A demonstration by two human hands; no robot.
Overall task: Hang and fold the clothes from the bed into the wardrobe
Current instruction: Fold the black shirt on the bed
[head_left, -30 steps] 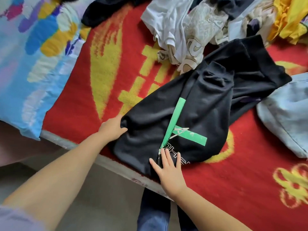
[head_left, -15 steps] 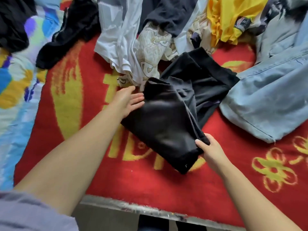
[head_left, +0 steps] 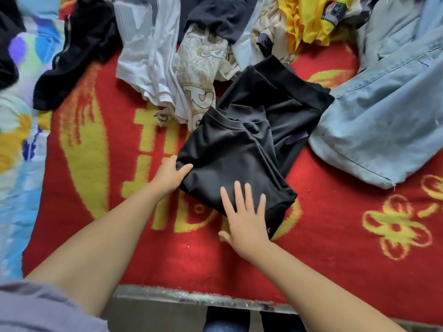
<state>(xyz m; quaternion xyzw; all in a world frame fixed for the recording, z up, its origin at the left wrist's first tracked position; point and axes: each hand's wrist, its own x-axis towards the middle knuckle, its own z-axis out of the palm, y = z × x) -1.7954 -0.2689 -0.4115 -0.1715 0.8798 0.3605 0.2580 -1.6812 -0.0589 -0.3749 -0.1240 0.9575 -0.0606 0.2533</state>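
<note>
A black shirt lies folded into a thick bundle on the red and yellow blanket of the bed, collar facing away from me. Part of it still spreads out toward the back right. My left hand grips the bundle's left edge, thumb on top of the cloth. My right hand lies flat on the near end of the bundle with fingers spread, holding nothing. No wardrobe is in view.
Unfolded clothes are heaped at the back: a white shirt, a beige patterned piece, a yellow garment, a black one. Light blue denim lies right. A colourful quilt is left. The bed's metal edge runs near me.
The shirt's green-printed front was folded under. My left hand moved from the far corner to the left edge; my right hand left the right corner and now presses flat on top.
</note>
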